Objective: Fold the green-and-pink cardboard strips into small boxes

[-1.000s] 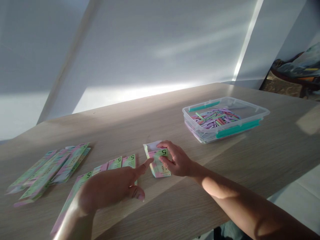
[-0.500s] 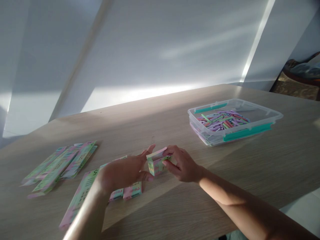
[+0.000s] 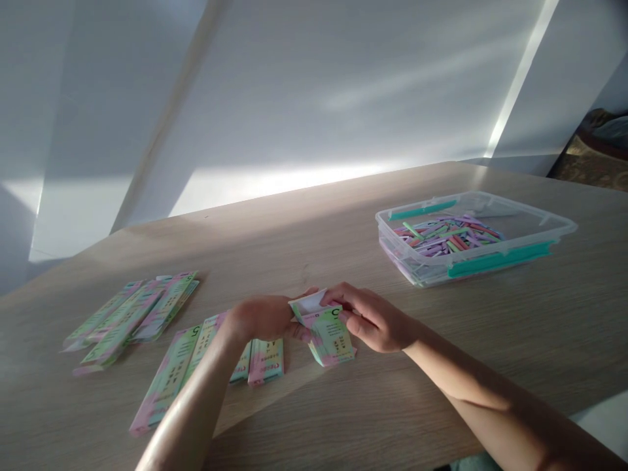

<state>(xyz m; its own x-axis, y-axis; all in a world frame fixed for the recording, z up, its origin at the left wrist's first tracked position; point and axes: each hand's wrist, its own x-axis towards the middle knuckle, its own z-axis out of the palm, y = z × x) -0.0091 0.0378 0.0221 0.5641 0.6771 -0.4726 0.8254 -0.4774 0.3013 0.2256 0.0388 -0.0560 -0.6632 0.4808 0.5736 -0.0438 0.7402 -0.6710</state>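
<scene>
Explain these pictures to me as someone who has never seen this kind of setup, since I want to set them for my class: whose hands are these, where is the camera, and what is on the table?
There is no machine here. These are a person's two bare hands, filmed by a camera worn on that person's head, looking forward and down, so the view is close to what the wearer sees. The left hand and the right hand hold a piece of folded pastel paper, green and pink with printed marks, from either side. On the wooden table, flat printed paper strips in the same colours lie in two groups left of the hands. Further off stands a clear plastic box with teal clips, holding many small coloured paper sticks.
</scene>
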